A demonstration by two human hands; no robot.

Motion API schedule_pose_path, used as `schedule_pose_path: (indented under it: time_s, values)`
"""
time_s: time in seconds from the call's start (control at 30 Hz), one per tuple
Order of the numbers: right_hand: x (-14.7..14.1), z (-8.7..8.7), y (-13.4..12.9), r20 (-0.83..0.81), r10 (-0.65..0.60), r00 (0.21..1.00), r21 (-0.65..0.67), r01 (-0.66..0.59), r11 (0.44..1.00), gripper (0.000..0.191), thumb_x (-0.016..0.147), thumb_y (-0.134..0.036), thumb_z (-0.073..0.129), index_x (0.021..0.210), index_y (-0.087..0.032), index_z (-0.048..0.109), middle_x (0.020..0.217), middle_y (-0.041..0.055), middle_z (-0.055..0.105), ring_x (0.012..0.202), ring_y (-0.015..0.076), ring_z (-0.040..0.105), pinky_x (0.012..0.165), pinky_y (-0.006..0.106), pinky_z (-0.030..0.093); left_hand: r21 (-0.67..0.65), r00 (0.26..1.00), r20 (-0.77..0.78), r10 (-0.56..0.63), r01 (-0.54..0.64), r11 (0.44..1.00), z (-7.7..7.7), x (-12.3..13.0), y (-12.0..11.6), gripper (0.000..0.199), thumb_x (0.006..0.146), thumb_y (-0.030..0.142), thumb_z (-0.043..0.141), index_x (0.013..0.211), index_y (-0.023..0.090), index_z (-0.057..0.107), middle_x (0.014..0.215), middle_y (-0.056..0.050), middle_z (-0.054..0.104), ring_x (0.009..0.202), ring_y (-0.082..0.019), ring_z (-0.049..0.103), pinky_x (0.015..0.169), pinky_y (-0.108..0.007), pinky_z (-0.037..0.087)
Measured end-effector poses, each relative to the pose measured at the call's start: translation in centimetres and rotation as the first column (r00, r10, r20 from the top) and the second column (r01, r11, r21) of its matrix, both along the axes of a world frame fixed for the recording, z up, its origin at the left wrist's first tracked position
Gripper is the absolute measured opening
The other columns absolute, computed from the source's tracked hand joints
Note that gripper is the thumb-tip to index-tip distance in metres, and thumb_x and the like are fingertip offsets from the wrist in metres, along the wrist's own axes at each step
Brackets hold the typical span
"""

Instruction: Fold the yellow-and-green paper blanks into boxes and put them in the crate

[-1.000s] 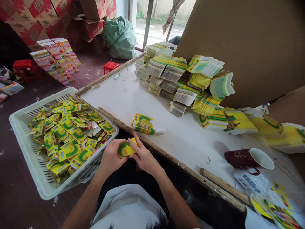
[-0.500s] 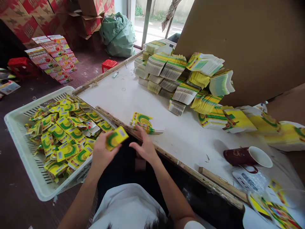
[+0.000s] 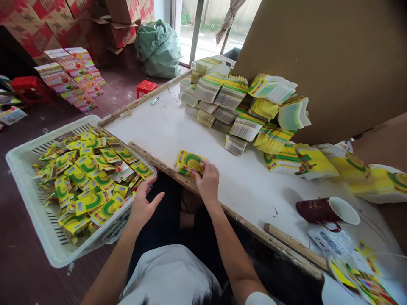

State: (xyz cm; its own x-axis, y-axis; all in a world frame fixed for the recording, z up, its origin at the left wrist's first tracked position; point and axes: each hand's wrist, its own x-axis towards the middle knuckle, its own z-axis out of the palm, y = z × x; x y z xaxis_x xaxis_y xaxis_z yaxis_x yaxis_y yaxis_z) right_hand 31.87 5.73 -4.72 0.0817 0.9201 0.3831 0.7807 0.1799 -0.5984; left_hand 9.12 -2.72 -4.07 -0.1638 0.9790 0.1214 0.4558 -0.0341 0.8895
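Note:
My left hand (image 3: 143, 207) is open with nothing in it, its thumb and fingers apart, beside the right edge of a white plastic basket (image 3: 30, 212). Inside the basket lies a heap of small yellow and green cartons (image 3: 90, 178). On the table edge in front of me sits a low stack of flat yellow and green cartons (image 3: 188, 162). My right hand (image 3: 209, 182) grips the right end of the stack's top carton, thumb at the near side and fingers over the far side.
Bundles of flat cartons (image 3: 230, 91) are piled at the back of the white table (image 3: 143, 123). A brown cardboard sheet (image 3: 305, 63) stands behind them. To the right lie a dark red mug (image 3: 313, 209) on its side and a wooden strip (image 3: 295, 245). A red stool (image 3: 146, 87) stands beyond.
The carton in my left hand has been let go at the basket's right side, and that hand is now open. My right hand has moved right and closed on the stack's top carton.

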Motion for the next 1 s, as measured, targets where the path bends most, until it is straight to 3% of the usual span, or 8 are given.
schedule_pose_path:
  time_s: [0.23,0.33,0.4,0.5,0.6,0.73,0.87,1.0]
  values:
    - [0.4,-0.2,-0.2,-0.184,0.004,0.983,0.021,0.0,1.0,0.031,0.086,-0.018,0.062,0.116,-0.018,0.055,0.103,0.0108,0.063,0.097,0.0258,0.061,0.09,0.044,0.05,-0.055,0.977,0.133,-0.167,0.175,0.983,0.3,1.9,-0.2,0.04,0.086,0.038,0.067,0.123,0.023,0.061,0.123,-0.01,0.068,0.119,-0.027,0.064,0.098,-0.046,0.053]
    - [0.1,0.9,-0.9,-0.255,0.007,0.967,0.017,-0.003,1.0,0.036,0.083,-0.021,0.066,0.116,-0.02,0.051,0.094,0.0049,0.061,0.085,0.0218,0.061,0.081,0.04,0.053,-0.071,0.947,0.274,-0.168,0.194,0.978,0.3,2.8,0.0,0.053,0.081,0.042,0.073,0.128,0.023,0.057,0.126,-0.011,0.067,0.122,-0.028,0.062,0.1,-0.047,0.052]
    - [-0.8,1.9,-2.2,-0.375,0.133,0.917,-0.028,-0.155,0.988,0.043,0.079,-0.024,0.072,0.116,-0.022,0.049,0.087,-0.0002,0.059,0.076,0.0181,0.06,0.074,0.034,0.054,-0.039,0.891,0.427,-0.156,0.19,0.981,0.4,3.7,0.1,0.068,0.073,0.051,0.078,0.13,0.024,0.053,0.129,-0.013,0.065,0.123,-0.029,0.061,0.099,-0.047,0.053]
    - [-3.1,3.1,-5.2,-0.628,0.38,0.679,-0.104,-0.558,0.823,0.045,0.077,-0.03,0.077,0.113,-0.025,0.051,0.082,-0.0039,0.056,0.069,0.014,0.058,0.064,0.027,0.052,0.008,0.769,0.634,-0.078,0.094,0.996,1.2,5.0,0.4,0.066,0.073,0.069,0.068,0.118,0.023,0.056,0.116,-0.012,0.066,0.11,-0.029,0.064,0.089,-0.045,0.056]
    - [-5.6,3.2,-8.1,-0.771,0.41,0.487,-0.074,-0.708,0.702,0.048,0.078,-0.037,0.078,0.117,-0.025,0.053,0.09,-0.0004,0.06,0.078,0.0152,0.061,0.069,0.027,0.055,0.032,0.642,0.765,0.054,-0.122,0.992,2.2,5.5,0.9,0.055,0.08,0.075,0.05,0.096,0.022,0.055,0.086,-0.007,0.06,0.083,-0.022,0.063,0.074,-0.038,0.056]
    - [-7.3,2.1,-9.6,-0.74,0.39,0.548,-0.136,-0.69,0.711,0.057,0.074,-0.039,0.081,0.124,-0.024,0.058,0.098,0.0033,0.065,0.081,0.0173,0.061,0.071,0.029,0.056,0.038,0.62,0.773,0.134,-0.257,0.966,2.1,4.9,1.3,0.051,0.08,0.073,0.054,0.081,0.023,0.046,0.067,0.003,0.042,0.06,-0.013,0.047,0.064,-0.028,0.05]
    - [-6.3,1.3,-8.4,-0.724,0.339,0.601,-0.133,-0.603,0.786,0.039,0.08,-0.035,0.076,0.116,-0.022,0.067,0.095,0.0043,0.072,0.079,0.0181,0.065,0.071,0.031,0.055,0.034,0.738,0.669,0.083,-0.141,0.989,0.2,4.0,0.6,0.062,0.079,0.081,0.049,0.09,0.021,0.057,0.084,-0.003,0.06,0.077,-0.017,0.059,0.075,-0.03,0.053]
    - [-3.8,1.8,-7.2,-0.67,0.366,0.646,-0.043,-0.527,0.849,0.017,0.088,-0.028,0.067,0.101,-0.024,0.077,0.089,0.0036,0.075,0.078,0.0192,0.068,0.071,0.032,0.055,-0.002,0.755,0.647,0.104,-0.135,0.991,-0.8,3.5,-0.1,0.052,0.08,0.068,0.064,0.101,0.02,0.067,0.097,-0.005,0.071,0.091,-0.021,0.066,0.089,-0.034,0.053]
